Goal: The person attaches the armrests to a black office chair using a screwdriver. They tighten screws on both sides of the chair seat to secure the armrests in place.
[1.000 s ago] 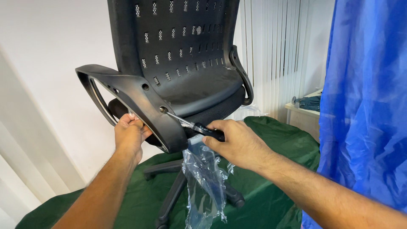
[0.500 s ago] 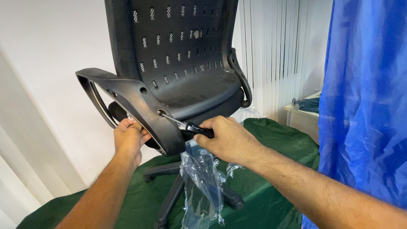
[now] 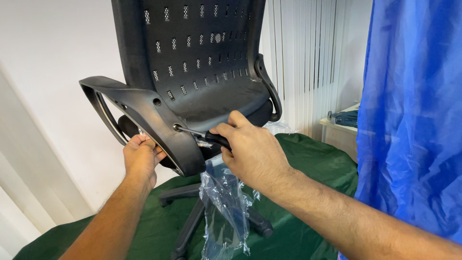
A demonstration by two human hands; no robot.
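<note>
Screwdriver (image 3: 204, 136) being gripped in right hand (image 3: 250, 147), fingers closed around black handle — metal tip being pressed into screw hole in black armrest (image 3: 159, 126), just left of that hand. Armrest being steadied from beneath by left hand (image 3: 140, 159), fingers curled on lower edge. Clear plastic wrap (image 3: 225, 207) hanging below right hand, over green cloth (image 3: 308, 159).

We see a black office chair (image 3: 202, 72) w/ perforated back, centre-top of frame, upright. Its black armrest (image 3: 144, 113) loops across centre-left. A screwdriver (image 3: 207, 136) w/ black handle lies mid-frame, metal tip in the armrest's lower screw hole, shaft slanting down-right.
</note>
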